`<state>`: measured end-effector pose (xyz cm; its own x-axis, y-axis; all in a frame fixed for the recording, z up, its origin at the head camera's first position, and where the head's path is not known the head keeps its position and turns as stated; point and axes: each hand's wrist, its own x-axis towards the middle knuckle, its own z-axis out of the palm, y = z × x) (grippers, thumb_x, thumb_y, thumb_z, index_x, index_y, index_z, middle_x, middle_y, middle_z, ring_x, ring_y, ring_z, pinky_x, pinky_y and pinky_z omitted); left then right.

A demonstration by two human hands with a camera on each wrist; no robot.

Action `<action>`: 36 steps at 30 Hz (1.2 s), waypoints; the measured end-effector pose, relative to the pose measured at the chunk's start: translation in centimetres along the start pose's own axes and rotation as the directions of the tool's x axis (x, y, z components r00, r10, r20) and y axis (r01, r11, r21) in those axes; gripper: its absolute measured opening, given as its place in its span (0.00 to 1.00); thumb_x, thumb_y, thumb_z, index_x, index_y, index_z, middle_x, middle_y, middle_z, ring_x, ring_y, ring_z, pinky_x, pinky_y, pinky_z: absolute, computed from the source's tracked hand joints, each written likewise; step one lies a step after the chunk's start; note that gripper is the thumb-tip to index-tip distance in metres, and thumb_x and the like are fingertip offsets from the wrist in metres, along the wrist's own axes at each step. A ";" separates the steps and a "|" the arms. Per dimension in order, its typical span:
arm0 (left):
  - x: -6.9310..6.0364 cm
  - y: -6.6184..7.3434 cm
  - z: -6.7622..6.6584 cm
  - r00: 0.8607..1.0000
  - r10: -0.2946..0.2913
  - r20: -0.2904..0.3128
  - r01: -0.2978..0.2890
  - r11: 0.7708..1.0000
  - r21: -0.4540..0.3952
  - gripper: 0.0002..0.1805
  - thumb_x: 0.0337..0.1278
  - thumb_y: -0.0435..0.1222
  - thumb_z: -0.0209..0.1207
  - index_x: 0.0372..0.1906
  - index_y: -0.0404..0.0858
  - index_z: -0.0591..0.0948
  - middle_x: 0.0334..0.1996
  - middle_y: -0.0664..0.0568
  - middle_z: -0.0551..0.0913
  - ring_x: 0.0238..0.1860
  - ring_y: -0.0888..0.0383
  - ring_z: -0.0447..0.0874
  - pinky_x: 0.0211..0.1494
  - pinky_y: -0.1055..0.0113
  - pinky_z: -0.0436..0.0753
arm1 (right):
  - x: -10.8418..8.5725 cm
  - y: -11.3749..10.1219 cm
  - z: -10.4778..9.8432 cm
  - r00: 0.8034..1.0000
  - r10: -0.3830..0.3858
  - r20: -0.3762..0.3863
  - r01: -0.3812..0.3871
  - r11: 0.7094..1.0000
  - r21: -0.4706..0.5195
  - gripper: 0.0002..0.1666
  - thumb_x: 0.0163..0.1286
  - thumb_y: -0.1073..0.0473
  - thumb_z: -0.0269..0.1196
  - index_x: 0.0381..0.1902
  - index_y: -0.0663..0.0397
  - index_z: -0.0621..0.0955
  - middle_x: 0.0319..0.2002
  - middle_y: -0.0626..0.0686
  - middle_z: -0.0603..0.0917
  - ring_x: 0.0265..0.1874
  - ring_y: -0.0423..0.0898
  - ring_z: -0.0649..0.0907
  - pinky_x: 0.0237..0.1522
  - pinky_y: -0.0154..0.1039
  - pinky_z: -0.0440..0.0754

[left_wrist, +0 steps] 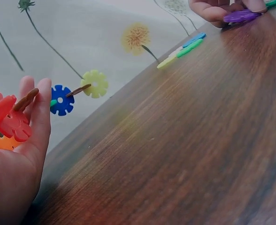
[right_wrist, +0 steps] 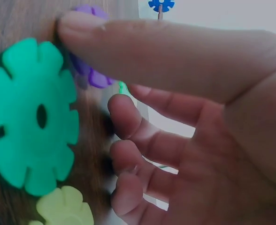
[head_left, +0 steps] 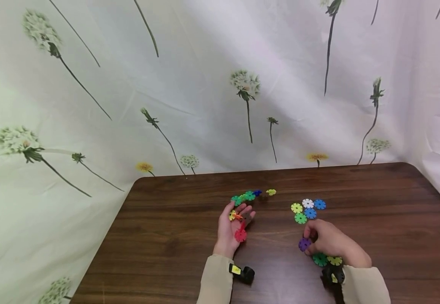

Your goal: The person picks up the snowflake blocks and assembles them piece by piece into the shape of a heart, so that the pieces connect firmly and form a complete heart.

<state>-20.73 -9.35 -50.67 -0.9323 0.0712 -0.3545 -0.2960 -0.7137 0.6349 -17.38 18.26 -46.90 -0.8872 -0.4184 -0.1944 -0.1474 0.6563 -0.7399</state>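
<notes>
My left hand [head_left: 228, 231] is palm up with fingers extended. Across it lie interlocking flower-shaped plastic discs: a red disc [head_left: 240, 235], an orange disc [left_wrist: 3, 141] and a yellow disc [head_left: 233, 215], with a brown one among them. Beyond the fingertips run green discs [head_left: 249, 195], a blue disc [left_wrist: 62, 100] and a pale yellow disc [left_wrist: 95, 84]; a brown disc joins the last two. Fingers hide whether everything connects. Thumb and index finger of my right hand [head_left: 331, 240] pinch a purple disc [head_left: 304, 244] at the tabletop. Under that hand lie a green disc [head_left: 320, 259] and a yellow-green disc [head_left: 334, 260].
Ahead of the right hand, loose discs lie flat in a group: a white disc [head_left: 308, 203], a blue disc [head_left: 320, 204], another blue, a yellow and a green one. The dark wooden table [head_left: 159, 236] ends at a dandelion-printed cloth [head_left: 204, 105].
</notes>
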 end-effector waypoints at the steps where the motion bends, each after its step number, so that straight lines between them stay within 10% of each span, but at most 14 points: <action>1: 0.0 0.0 0.0 1.000 0.000 0.000 0.000 1.000 0.000 0.25 0.66 0.50 0.53 0.54 0.33 0.71 0.44 0.45 0.84 0.49 0.52 0.85 0.59 0.59 0.80 | 0.0 -0.1 0.0 1.000 0.019 -0.007 -0.019 1.000 -0.001 0.20 0.44 0.65 0.76 0.29 0.55 0.75 0.26 0.49 0.77 0.29 0.44 0.74 0.28 0.37 0.72; 7: 0.0 0.0 0.0 1.000 0.005 0.030 -0.005 1.000 -0.003 0.23 0.66 0.50 0.53 0.51 0.33 0.72 0.40 0.47 0.85 0.46 0.54 0.86 0.58 0.59 0.80 | 0.0 -0.2 0.0 0.998 0.045 -0.038 -0.046 0.999 -0.012 0.14 0.55 0.65 0.70 0.31 0.55 0.73 0.25 0.48 0.78 0.27 0.44 0.74 0.28 0.37 0.71; 13: -0.2 -0.1 -0.1 1.000 0.010 0.027 -0.010 1.000 0.011 0.22 0.67 0.50 0.52 0.49 0.33 0.73 0.39 0.48 0.85 0.45 0.54 0.86 0.57 0.60 0.81 | 0.8 -0.7 1.2 0.990 -0.120 -0.069 0.129 0.980 0.153 0.10 0.64 0.61 0.65 0.35 0.56 0.73 0.27 0.51 0.78 0.25 0.41 0.74 0.26 0.34 0.73; 16: -0.2 -0.2 -0.1 1.000 0.009 0.016 -0.009 1.000 0.013 0.21 0.67 0.49 0.52 0.48 0.35 0.74 0.40 0.47 0.85 0.45 0.54 0.86 0.57 0.59 0.81 | 1.8 -1.7 2.6 0.979 -0.175 -0.107 0.203 0.910 0.361 0.12 0.66 0.59 0.63 0.38 0.59 0.72 0.32 0.56 0.80 0.26 0.42 0.78 0.26 0.35 0.77; 24: -0.1 -0.2 0.1 0.999 0.040 0.016 -0.040 0.999 0.033 0.20 0.66 0.49 0.52 0.48 0.35 0.74 0.42 0.47 0.85 0.48 0.53 0.85 0.58 0.59 0.81 | 4.5 -3.8 7.0 0.993 -0.035 -0.110 0.109 0.594 0.797 0.13 0.66 0.62 0.63 0.41 0.56 0.69 0.33 0.49 0.80 0.29 0.41 0.79 0.32 0.34 0.79; 36: -0.4 0.2 0.9 0.999 0.032 0.011 -0.033 0.997 0.075 0.23 0.67 0.52 0.50 0.49 0.35 0.75 0.44 0.47 0.84 0.54 0.47 0.83 0.60 0.59 0.79 | 5.1 -4.0 9.2 0.997 -0.038 -0.066 0.076 0.549 0.832 0.13 0.65 0.63 0.64 0.40 0.59 0.69 0.34 0.50 0.81 0.32 0.42 0.82 0.35 0.35 0.83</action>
<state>-20.57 -8.95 -49.76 -0.9435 0.0558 -0.3267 -0.2800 -0.6614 0.6958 -17.31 7.70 -50.84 -0.9078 -0.4010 -0.1231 0.2154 -0.1938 -0.9571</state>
